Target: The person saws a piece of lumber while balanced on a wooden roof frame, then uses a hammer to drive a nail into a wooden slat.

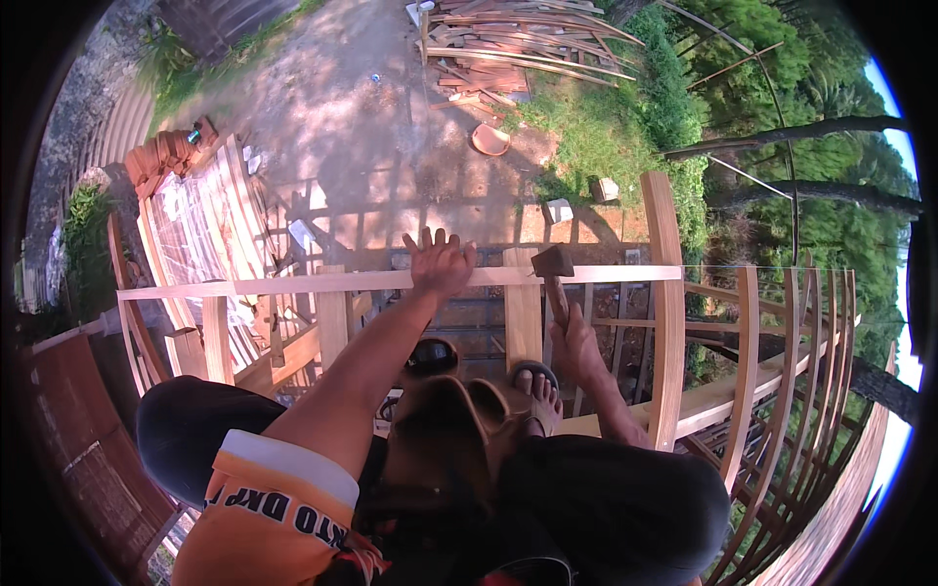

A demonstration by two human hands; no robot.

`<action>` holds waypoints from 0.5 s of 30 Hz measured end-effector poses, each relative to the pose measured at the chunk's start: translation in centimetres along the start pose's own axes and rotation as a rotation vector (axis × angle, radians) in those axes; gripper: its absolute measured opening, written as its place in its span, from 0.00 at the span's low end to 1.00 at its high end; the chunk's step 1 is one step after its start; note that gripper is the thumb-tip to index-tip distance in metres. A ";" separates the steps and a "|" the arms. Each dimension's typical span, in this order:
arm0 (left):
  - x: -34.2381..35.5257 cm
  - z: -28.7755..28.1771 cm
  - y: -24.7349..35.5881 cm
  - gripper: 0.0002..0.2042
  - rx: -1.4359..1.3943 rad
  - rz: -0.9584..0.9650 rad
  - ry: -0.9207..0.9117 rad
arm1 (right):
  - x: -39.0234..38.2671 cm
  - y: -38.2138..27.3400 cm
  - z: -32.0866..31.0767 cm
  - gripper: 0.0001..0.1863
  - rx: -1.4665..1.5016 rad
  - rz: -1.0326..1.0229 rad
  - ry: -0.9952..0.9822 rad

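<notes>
A hammer (557,293) with a dark, blocky head and a wooden handle is gripped in my right hand (578,349). Its head rests against or just over a long pale wooden batten (363,282) that runs crosswise in front of me; contact cannot be made out. My left hand (442,264) lies palm down across the same batten, fingers spread and pointing away. Between the hands, the end of a wooden rafter (522,311) sits under the batten. Near the batten's right end, a thick upright-looking plank (661,234) crosses it. No nail is visible.
My sandalled foot (537,396) stands on the timber frame, high above the ground. A brown tool pouch (440,420) hangs before me. More rafters (746,361) line the right. Below lie a lumber pile (528,49), an orange basin (490,140) and stacked tiles (166,161).
</notes>
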State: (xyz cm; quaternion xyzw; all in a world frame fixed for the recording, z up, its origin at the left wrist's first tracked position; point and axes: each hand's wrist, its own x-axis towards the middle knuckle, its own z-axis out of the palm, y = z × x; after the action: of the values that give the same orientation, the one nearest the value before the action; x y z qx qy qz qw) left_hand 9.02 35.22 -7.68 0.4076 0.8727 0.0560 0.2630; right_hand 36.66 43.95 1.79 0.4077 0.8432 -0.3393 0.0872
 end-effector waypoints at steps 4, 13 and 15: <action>-0.5 0.3 -2.0 0.27 0.049 0.030 0.067 | 2.5 -8.6 -9.4 0.23 0.423 -0.004 0.194; 0.5 0.5 0.4 0.27 0.033 0.017 0.005 | 0.1 -0.7 -0.3 0.23 0.131 -0.203 0.364; 0.5 0.2 -0.1 0.27 0.027 0.003 0.022 | 1.8 -0.2 0.0 0.23 0.076 -0.055 0.080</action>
State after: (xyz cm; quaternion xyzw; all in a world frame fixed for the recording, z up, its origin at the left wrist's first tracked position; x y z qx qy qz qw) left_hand 8.75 35.55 -8.07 0.4118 0.8756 0.0492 0.2476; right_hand 35.35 45.06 1.12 0.4007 0.8434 -0.3567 0.0283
